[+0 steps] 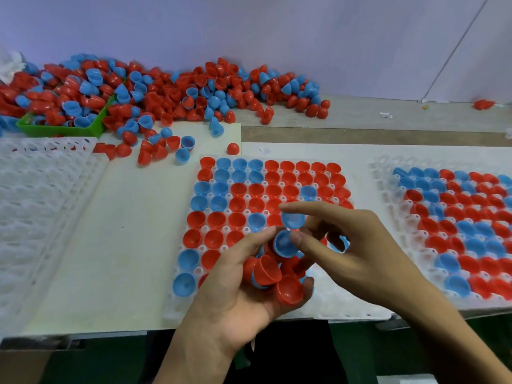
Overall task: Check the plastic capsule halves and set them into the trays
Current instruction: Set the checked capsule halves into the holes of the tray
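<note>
Head view: your left hand (235, 286) cups a cluster of red and blue capsule halves (273, 268), fingers curled round them. Your right hand (357, 250) pinches one blue half (292, 220) between forefinger and thumb, above the part-filled middle tray (181, 306) on the tabletop (124, 245).

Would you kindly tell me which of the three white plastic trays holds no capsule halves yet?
The white plastic tray on the left: its cups sit bare, while the middle tray and right tray carry red and blue halves.
</note>
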